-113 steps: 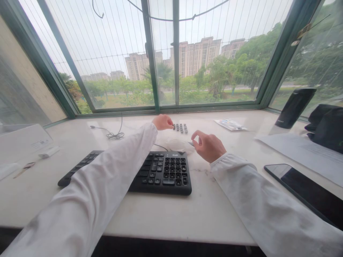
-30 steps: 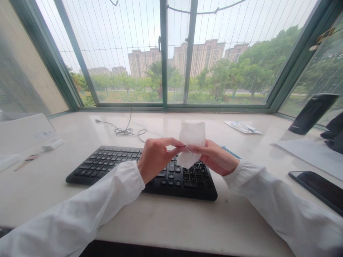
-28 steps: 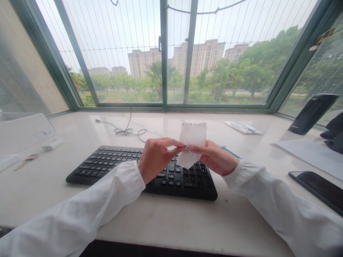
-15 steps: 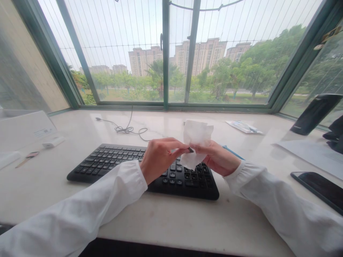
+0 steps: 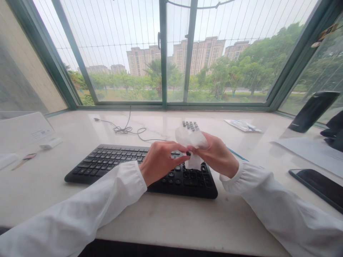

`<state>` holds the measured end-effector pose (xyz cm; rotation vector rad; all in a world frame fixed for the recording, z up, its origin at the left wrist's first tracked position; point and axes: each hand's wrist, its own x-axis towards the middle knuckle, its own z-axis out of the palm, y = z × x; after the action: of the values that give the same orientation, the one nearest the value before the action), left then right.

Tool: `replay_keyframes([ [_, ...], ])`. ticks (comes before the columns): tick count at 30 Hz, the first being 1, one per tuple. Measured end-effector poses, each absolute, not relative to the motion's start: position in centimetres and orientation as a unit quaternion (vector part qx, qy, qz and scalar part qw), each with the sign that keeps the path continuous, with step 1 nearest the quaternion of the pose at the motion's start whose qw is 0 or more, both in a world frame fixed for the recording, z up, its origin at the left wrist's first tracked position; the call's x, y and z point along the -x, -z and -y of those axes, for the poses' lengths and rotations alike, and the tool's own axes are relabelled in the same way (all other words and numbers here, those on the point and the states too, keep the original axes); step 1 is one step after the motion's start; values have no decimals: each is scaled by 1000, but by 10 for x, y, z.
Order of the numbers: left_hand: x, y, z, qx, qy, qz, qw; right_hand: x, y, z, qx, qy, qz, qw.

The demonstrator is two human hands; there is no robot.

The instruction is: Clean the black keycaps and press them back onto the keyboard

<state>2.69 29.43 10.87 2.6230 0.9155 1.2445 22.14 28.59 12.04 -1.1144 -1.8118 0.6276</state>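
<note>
Above the right part of a black keyboard (image 5: pixel 107 162), my left hand (image 5: pixel 160 160) pinches a small dark keycap (image 5: pixel 188 154) between thumb and fingers. My right hand (image 5: pixel 219 153) is closed on a thin white wipe (image 5: pixel 197 140), which bunches above the fingers and hangs below them. The wipe touches the keycap, and the fingertips of both hands meet there. Several loose keycaps (image 5: pixel 190 125) lie in rows on the counter behind the wipe. Part of the keyboard's number pad shows sockets without caps; my hands hide some of it.
A coiled cable (image 5: pixel 123 129) lies behind the keyboard. On the right are a blue stick (image 5: pixel 237 154), a flat packet (image 5: pixel 242 125), white paper (image 5: pixel 308 151), a phone (image 5: pixel 318 187) and a black upright object (image 5: pixel 313 110). A white box (image 5: pixel 25 128) and a small brush-like tool (image 5: pixel 24 160) sit left.
My right hand has turned and lifted slightly, folding the wipe down around the keycap. The loose keycaps behind have come into view. My left hand has barely moved.
</note>
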Motion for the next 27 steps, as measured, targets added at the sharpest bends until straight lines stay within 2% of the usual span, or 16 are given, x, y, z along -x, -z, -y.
replay_keyframes([
  [3,-27,-110,-293,-853,-409,-319,57,-223,-120,-287,433,-301,718,455],
  [10,-28,-115,-290,-846,-423,-313,85,-225,-118,-291,408,-535,574,467],
  [14,-29,-118,-288,-841,-441,-297,97,-224,-118,-293,380,-628,505,454],
  [20,-29,-119,-288,-826,-458,-316,87,-228,-117,-295,383,-659,473,443],
  [27,-30,-120,-287,-819,-456,-331,106,-223,-118,-291,352,-650,519,430],
])
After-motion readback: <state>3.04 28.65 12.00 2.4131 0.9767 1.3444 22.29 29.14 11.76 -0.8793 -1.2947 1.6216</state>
